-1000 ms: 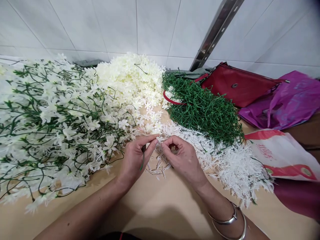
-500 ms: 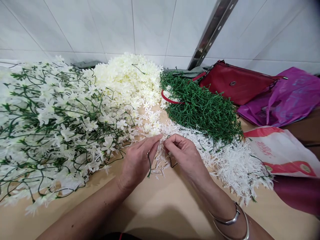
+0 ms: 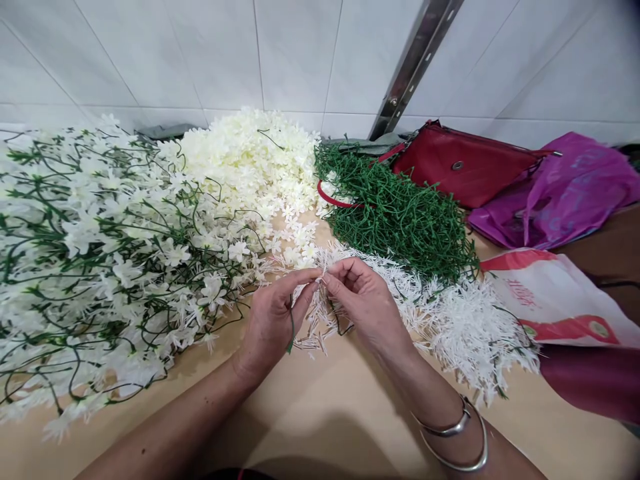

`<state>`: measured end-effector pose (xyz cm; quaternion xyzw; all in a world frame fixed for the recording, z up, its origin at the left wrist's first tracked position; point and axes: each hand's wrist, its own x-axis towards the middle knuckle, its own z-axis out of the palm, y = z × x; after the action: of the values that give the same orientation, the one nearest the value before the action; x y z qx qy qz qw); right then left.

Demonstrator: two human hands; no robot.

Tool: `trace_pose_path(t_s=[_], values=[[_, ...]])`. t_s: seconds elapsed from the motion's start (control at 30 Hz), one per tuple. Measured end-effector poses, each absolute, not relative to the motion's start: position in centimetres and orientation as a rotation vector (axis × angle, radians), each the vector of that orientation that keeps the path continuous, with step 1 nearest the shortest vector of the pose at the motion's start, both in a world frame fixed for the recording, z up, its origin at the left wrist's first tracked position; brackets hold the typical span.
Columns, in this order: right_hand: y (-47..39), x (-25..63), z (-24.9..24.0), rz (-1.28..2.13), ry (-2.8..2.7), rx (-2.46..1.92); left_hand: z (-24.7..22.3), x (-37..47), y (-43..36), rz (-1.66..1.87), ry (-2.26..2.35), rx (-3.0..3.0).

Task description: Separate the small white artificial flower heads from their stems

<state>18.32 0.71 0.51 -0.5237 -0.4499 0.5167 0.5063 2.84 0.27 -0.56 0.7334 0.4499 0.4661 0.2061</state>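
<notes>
My left hand point(image 3: 273, 313) is closed in a pinch, and a green artificial flower stem point(image 3: 291, 327) hangs down by its thumb. Opposite it, my right hand point(image 3: 363, 300) pinches a small white stamen piece point(image 3: 324, 272) between thumb and forefinger. The fingertips of both hands meet at this piece, so the exact joint is hidden. Below and behind them lie loose white stamen pieces point(image 3: 315, 333), with a larger heap of white stamens point(image 3: 470, 327) to the right. Another dark green stem point(image 3: 343, 328) shows under my right hand.
Finished-looking white flowers on stems point(image 3: 115, 267) cover the left side. Behind stand a heap of cream petals point(image 3: 250, 153) and a pile of green stems point(image 3: 400, 220). A red handbag point(image 3: 450, 163), a purple plastic bag point(image 3: 570, 187) and a white-and-red packet point(image 3: 555, 293) lie at right.
The view has shifted slightly. My left thumb has come away from flat alignment with the fingers, and both hands' fingertips now meet around the white stamen piece.
</notes>
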Motion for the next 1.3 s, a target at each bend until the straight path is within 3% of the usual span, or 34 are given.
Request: trace_pose_path(t_s=[0.23, 0.43, 0.77, 1.07, 1.3], values=[[1.0, 18.3, 0.0, 1.235, -1.132, -1.239, -0.6, 3.0, 0.2, 1.237, 1.205, 1.970], [1.0, 18.8, 0.1, 0.999, -1.257, -1.205, -0.9, 3.1, 0.2, 1.170, 1.174, 1.685], [1.3, 19.7, -0.5, 1.189, -1.191, -1.081, 0.7, 2.1, 0.4, 1.046, 1.129, 1.269], [-0.6, 19.4, 2.2, 1.268, -1.625, -0.828, 0.1, 1.3, 0.6, 1.005, 1.153, 1.598], [-2.0, 17.7, 3.8, 0.954, -2.120, -0.648, -0.7, 1.9, 0.8, 1.014, 1.296, 1.809]])
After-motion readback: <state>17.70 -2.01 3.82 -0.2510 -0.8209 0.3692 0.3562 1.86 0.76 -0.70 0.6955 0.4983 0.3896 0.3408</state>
